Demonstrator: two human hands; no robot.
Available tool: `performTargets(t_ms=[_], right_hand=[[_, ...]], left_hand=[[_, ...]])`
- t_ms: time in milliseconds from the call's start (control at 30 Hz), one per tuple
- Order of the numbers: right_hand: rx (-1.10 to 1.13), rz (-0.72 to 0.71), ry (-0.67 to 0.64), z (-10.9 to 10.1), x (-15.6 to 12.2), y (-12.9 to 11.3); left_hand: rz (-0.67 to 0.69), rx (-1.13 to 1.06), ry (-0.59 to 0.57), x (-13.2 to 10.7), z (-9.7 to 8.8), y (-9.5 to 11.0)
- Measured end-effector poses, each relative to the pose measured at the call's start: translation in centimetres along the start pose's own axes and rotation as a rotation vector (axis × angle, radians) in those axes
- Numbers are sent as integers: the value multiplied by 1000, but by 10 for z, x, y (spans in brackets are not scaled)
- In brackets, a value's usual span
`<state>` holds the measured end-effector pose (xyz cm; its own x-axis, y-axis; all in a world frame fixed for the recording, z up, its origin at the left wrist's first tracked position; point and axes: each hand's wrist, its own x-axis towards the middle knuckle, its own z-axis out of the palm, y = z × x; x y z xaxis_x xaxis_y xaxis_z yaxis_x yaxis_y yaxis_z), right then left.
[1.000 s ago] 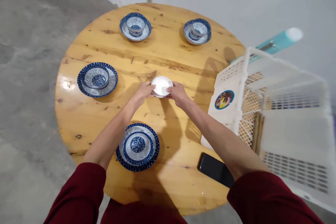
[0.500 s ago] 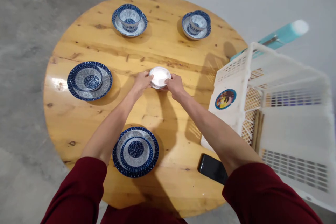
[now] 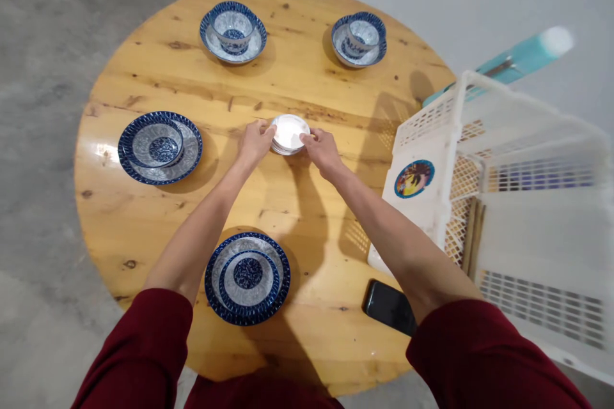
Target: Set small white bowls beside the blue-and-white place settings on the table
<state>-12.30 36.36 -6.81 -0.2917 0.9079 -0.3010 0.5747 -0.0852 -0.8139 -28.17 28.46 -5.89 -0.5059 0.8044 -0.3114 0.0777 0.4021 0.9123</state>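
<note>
A small stack of white saucers (image 3: 288, 132) sits near the middle of the round wooden table (image 3: 144, 217). My left hand (image 3: 254, 141) grips its left edge, fingers curled. On the right edge, my right hand (image 3: 322, 150) pinches the stack. Four blue-and-white place settings ring the table: a bowl on a plate close to me (image 3: 247, 277), one at the left (image 3: 159, 146), one at the far left (image 3: 233, 31) and one at the far right (image 3: 359, 38).
A white plastic crate (image 3: 503, 204) stands at the right, partly over the table, with wooden chopsticks (image 3: 472, 236) inside. A black phone (image 3: 389, 307) lies at the near right edge. A teal handle (image 3: 518, 61) shows behind the crate. Grey concrete floor lies left.
Both hands have pushed the white saucer stack a little farther away, toward the table's centre. The view has shifted slightly.
</note>
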Motion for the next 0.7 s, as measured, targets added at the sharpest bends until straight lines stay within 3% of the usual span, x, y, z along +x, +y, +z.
performTargets(t_ms=[100, 200, 467, 700], right_hand=[[-230, -123, 91, -12, -1, 1], [-291, -145, 123, -13, 0, 0], [-299, -102, 161, 2, 3, -1], [-308, -129, 184, -3, 6, -5]], left_hand=[[96, 238, 84, -5, -7, 6], [122, 330, 61, -10, -8, 11], [120, 332, 28, -14, -1, 12], [97, 274, 35, -15, 1, 13]])
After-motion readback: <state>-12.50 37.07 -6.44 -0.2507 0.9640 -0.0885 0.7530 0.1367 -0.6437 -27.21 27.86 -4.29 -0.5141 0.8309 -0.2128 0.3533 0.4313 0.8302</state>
